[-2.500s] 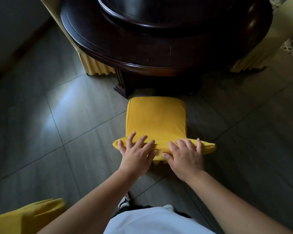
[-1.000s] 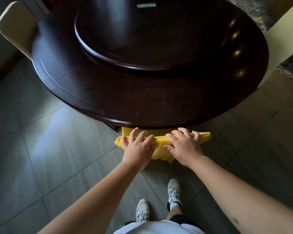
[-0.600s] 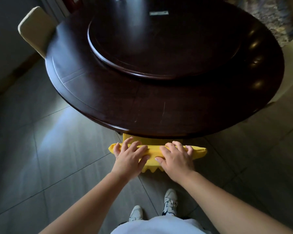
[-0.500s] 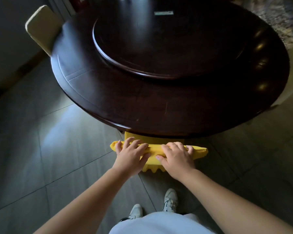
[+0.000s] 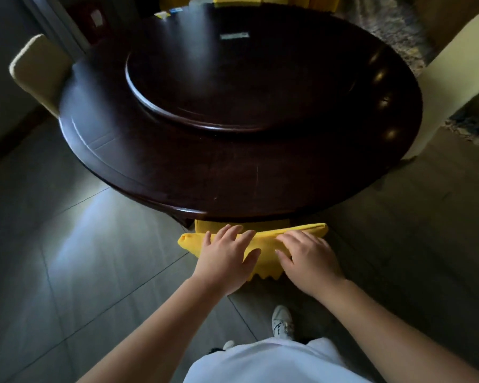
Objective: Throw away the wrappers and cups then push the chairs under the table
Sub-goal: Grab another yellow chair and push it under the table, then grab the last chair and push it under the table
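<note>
The yellow-covered chair (image 5: 266, 240) stands at the near edge of the round dark wooden table (image 5: 233, 189). Its seat is almost wholly hidden under the tabletop, and only the top of its back shows. My left hand (image 5: 224, 258) lies over the left half of the chair back, fingers spread across the top and thumb on the near face. My right hand (image 5: 307, 261) holds the right half the same way. No wrappers or cups are in my hands.
A raised round turntable (image 5: 233, 78) fills the table's middle. A cream chair (image 5: 36, 70) stands at the left, another cream chair (image 5: 454, 64) at the right. More yellow chairs (image 5: 260, 0) and small packets (image 5: 166, 13) show at the far edge. My shoe (image 5: 281, 322) is behind the chair.
The yellow chair has slid forward from the open floor until its seat is under the table. Both hands stayed on its back, and I have stepped closer.
</note>
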